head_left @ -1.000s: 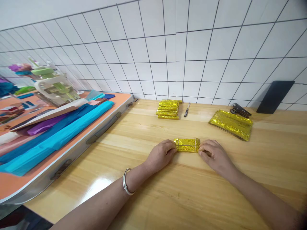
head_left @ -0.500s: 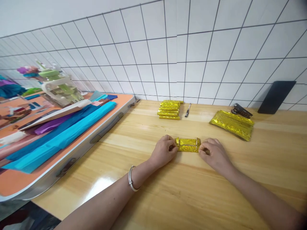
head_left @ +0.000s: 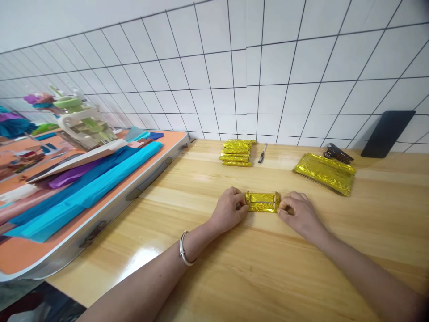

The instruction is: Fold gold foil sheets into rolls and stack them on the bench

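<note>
A small folded piece of gold foil paper lies on the wooden table between my hands, its two ends turned up. My left hand, with a silver bangle at the wrist, pinches the left end. The right end is pinched by the thumb and fingers of my right hand. Farther back is a pile of rolled gold foil pieces, with a pen beside it. A stack of flat gold foil sheets rests at the right, touching or close to a black stapler.
A dark phone-like slab leans on the tiled wall. On the left, an orange folding table holds blue and purple paper and a clear jug with a green lid.
</note>
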A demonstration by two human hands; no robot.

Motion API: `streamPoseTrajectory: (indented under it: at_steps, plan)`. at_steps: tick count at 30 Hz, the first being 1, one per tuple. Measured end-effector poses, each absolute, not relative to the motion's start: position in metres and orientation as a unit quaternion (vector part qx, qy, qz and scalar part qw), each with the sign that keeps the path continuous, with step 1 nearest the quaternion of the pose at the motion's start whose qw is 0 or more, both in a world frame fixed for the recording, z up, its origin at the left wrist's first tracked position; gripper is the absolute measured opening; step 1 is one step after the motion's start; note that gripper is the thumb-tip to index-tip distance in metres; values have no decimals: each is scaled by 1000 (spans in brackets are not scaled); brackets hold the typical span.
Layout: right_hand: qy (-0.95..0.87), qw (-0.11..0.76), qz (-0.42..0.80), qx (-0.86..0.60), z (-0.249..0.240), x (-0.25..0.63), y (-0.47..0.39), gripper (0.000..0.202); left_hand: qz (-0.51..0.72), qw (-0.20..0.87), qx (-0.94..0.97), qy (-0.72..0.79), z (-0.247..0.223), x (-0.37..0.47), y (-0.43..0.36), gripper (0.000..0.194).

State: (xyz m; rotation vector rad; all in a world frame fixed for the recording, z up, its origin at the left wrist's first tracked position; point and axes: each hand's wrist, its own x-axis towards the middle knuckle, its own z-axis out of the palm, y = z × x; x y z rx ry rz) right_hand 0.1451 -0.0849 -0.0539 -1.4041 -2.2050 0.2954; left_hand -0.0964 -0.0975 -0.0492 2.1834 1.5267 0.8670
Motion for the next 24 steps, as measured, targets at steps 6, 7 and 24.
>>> streamPoseTrajectory:
  at_steps: [6,7,24]
  plan:
    - [-814,245,105,-517,-56,146,-82,5,276,145,773,553,-51,-95,-94,9]
    - [-814,240,105,-518,-56,146,-82,5,270,142,772,558,-52,-95,-94,9]
    - [-810,248,125,-517,-59,151,-79,8,287,157,774,543,-51,-97,-97,8]
